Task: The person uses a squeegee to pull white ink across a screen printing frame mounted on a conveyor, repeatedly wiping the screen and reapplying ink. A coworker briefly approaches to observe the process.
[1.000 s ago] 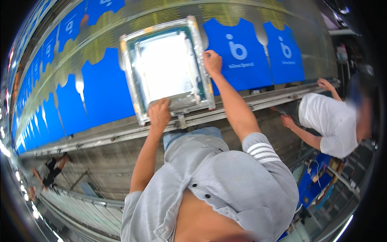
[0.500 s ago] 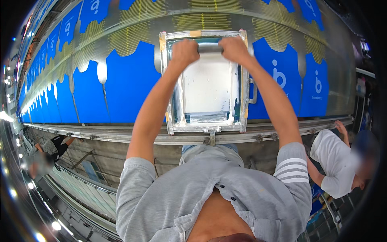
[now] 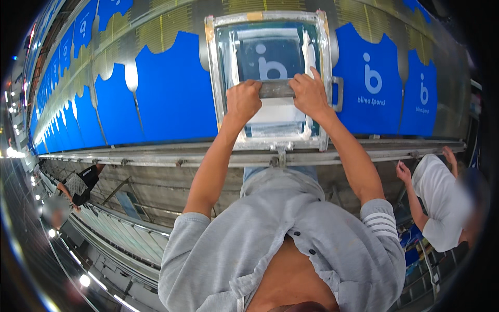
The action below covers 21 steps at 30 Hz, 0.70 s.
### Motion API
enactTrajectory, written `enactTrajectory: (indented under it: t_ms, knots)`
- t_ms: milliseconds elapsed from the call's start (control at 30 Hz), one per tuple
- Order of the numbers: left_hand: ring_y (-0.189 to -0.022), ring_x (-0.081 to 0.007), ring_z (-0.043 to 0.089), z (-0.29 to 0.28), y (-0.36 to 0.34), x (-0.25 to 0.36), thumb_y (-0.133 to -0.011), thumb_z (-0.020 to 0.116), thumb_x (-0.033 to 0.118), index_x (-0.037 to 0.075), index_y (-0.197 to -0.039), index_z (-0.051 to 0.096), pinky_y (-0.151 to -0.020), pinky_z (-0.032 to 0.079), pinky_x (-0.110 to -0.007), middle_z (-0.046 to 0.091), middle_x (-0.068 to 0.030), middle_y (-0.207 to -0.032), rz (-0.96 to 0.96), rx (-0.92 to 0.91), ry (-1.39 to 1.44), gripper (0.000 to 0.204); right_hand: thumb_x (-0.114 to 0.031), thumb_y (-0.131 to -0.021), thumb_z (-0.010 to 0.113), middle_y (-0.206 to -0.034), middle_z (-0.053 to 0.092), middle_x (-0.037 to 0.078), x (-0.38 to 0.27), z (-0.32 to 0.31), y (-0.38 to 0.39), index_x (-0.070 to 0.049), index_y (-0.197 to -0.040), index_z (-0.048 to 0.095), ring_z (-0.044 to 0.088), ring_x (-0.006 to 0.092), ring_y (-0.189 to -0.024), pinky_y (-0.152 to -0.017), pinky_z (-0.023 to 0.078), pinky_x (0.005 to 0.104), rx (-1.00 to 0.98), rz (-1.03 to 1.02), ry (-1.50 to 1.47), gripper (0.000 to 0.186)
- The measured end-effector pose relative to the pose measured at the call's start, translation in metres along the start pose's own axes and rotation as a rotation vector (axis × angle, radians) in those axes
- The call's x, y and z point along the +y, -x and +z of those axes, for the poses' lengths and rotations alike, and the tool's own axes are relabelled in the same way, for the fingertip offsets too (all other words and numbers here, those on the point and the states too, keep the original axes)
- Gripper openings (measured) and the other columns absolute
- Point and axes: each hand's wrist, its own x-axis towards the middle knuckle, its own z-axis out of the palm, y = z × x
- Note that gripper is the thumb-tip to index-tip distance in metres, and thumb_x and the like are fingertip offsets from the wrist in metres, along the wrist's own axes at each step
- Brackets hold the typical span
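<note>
A framed printing screen (image 3: 323,47) lies flat on the long table, over one of the blue fabric pieces. Across its mesh, a grey squeegee (image 3: 276,89) is gripped at both ends. My left hand (image 3: 243,104) is closed round its left end; my right hand (image 3: 312,92) holds the right end, with one finger stretched along the top. White ink (image 3: 270,112) covers the mesh on the near side of the squeegee, and thicker streaks run along both sides. Beyond the squeegee, a pale logo shows through the mesh.
Blue fabric pieces (image 3: 171,88) lie in rows on the table, several with a white logo. A metal rail (image 3: 208,157) runs along the near edge. A handle (image 3: 338,93) sticks out from the screen's right side. One person (image 3: 439,203) stands at right, another (image 3: 70,195) at far left.
Both hands have drawn the squeegee from the far end of the screen toward me. Ink that covered the far mesh is now swept nearer, exposing the logo.
</note>
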Motion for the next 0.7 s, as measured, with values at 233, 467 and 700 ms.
enactTrajectory:
  t_ms: [233,467,700]
  knots:
    - [-0.081,-0.032,0.07,0.003,0.117,0.041,-0.066,0.064,0.002,0.007,-0.084,0.072,-0.071,0.056,-0.045,0.072,-0.0108,-0.087,-0.028,-0.064,0.069,0.02,-0.002,-0.07,0.067,-0.085,0.057,0.009,-0.062,0.007,0.116,-0.006,-0.085,0.065,0.062,0.0283,-0.089,-0.111,0.034,0.0555,-0.12,0.039,-0.031,0.016]
    - [-0.09,-0.0399,0.071,0.019,0.068,0.057,-0.07,0.066,0.009,0.003,-0.089,0.074,-0.08,0.056,-0.048,0.072,-0.0224,-0.091,-0.1,-0.595,-0.048,0.021,-0.038,-0.084,0.08,-0.126,0.066,0.018,-0.006,-0.034,0.075,0.0,-0.131,0.061,0.06,0.0329,-0.119,-0.102,0.047,0.0388,-0.076,0.301,-0.647,0.063]
    - [-0.103,-0.0391,0.067,0.048,-0.044,0.022,-0.056,0.087,0.02,-0.005,-0.103,0.074,-0.081,0.053,-0.05,0.068,-0.0269,-0.115,-0.094,-1.322,-0.056,0.054,-0.035,-0.089,0.073,-0.104,0.07,0.019,0.087,0.003,0.055,0.0,-0.124,0.064,0.066,0.0294,-0.093,-0.087,0.05,0.0399,0.354,0.933,-0.646,0.051]
